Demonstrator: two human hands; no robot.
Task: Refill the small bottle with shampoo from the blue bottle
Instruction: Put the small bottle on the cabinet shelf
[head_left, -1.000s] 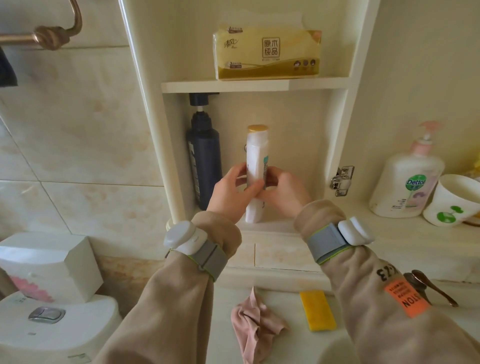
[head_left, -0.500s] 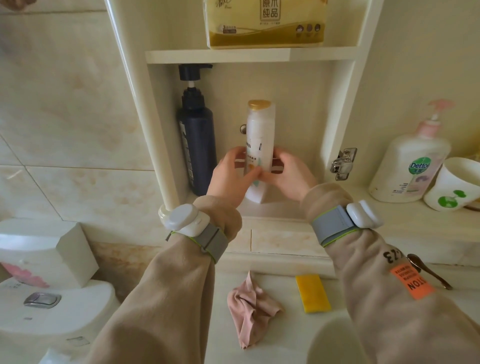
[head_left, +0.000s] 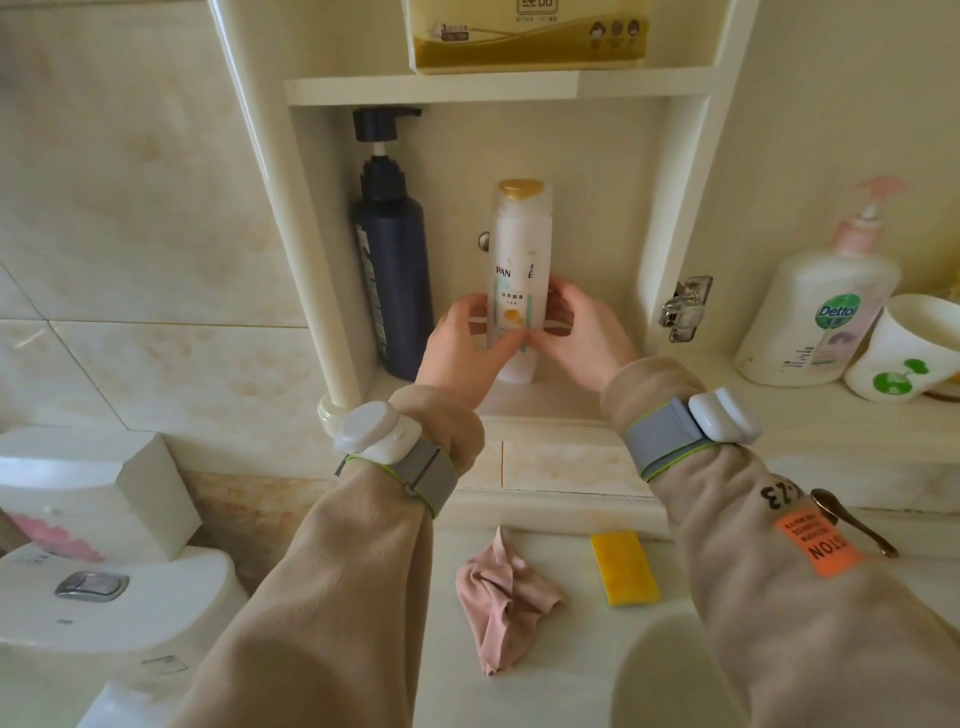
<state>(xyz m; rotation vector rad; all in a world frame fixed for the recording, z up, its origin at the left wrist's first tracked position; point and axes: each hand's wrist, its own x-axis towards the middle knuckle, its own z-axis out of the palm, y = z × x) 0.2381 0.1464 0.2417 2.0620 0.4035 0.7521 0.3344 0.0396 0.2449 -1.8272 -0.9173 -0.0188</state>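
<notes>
Counter: pink cloth (head_left: 501, 603) and yellow sponge (head_left: 625, 567) lie below the arms.
Hands: left hand (head_left: 460, 348) and right hand (head_left: 584, 338) clasp the small bottle (head_left: 521, 280) low, fingers wrapped on its 2 sides.
Niche: it stands upright just beside the blue bottle (head_left: 392, 270).
Risk: gold cap shut; a low grip could tip it against the pump bottle.

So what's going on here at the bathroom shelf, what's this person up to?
A person has both hands around a small white bottle with a gold cap standing upright in the wall niche. The left hand grips its lower left side, the right hand its lower right. The dark blue pump bottle stands untouched just left of it. The cap looks closed, so no refilling has started yet.
</notes>
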